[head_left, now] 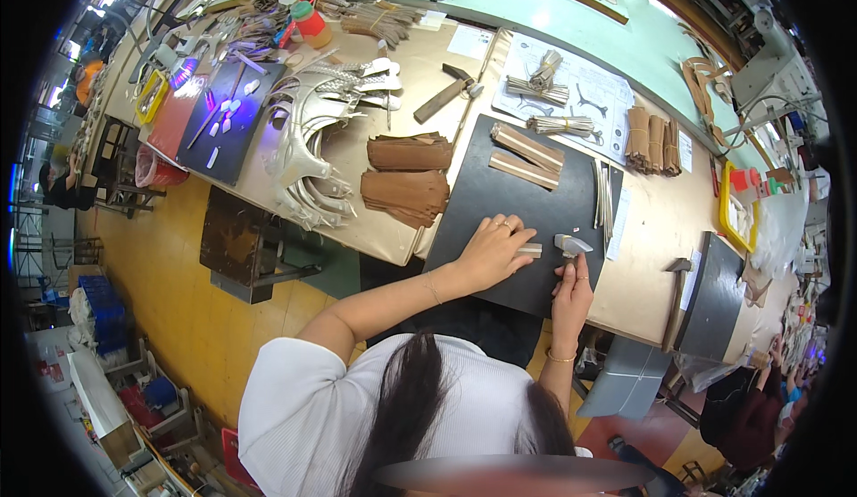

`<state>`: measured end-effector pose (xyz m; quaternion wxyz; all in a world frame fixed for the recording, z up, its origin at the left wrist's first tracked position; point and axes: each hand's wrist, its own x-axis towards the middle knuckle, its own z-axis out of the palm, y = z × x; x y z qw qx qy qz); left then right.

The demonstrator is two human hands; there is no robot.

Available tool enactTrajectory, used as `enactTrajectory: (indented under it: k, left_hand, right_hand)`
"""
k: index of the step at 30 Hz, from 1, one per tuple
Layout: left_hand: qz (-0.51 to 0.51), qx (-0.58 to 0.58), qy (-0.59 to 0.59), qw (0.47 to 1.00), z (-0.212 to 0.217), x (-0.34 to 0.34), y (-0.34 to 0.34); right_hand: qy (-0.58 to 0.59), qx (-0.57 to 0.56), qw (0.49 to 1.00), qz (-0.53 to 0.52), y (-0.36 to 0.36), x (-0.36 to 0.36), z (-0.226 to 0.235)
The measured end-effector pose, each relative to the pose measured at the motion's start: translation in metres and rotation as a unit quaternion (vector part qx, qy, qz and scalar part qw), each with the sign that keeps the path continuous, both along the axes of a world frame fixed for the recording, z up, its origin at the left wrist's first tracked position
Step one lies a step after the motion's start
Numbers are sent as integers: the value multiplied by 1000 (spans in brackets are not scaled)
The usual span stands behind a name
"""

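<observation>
**Two striped groups [528, 145] lie at the far side, one short piece [530, 250] is in work**

The worker's left hand [494, 251] curls over the short piece on the dark mat [473, 216], thumb on the near side and fingers beyond, apparently holding it steady. The right hand [572, 294] has its fingertips at a pale, wrapped-looking object [571, 245]; whether they grip it or only touch it cannot be told.

The job looks part-way along. The striped groups, brown with a pale band, seem to be finished or set-aside work, though how many pieces each contains is unclear. Plenty appears left: loose pale strips [603, 201] along the mat's right edge, two brown stacks [409, 153] to its left, and tied brown bundles [653, 140] beyond the strips.

Between the striped groups and the hands the mat is bare, giving room to slide a piece away. The near edge of the counter [638, 314] is close to the forearms, so anything pushed that way could drop. Rightward, the pale strips crowd the mat's edge; past them, open counter reaches as far as a hammer [676, 305].
</observation>
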<state>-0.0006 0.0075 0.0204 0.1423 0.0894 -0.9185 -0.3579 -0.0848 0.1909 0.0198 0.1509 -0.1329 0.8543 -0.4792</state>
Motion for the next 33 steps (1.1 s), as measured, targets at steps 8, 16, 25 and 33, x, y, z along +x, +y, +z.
enactTrajectory:
  k: [8, 16, 25, 33]
  left_hand:
    - [-3, -28, -22, 999, -13, -12, 1]
    - [27, -48, 18, 998, -17, -24, -7]
    - [69, -14, 47, 996, -22, -27, -7]
    - [47, -62, 57, 995, -25, -27, -6]
  right_hand:
    - [-47, -13, 999, -7, 3, 1, 6]
    - [8, 14, 999, 27, 5, 0, 13]
    - [84, 53, 992, 73, -13, 3, 24]
    - [151, 70, 983, 83, -22, 0, 22]
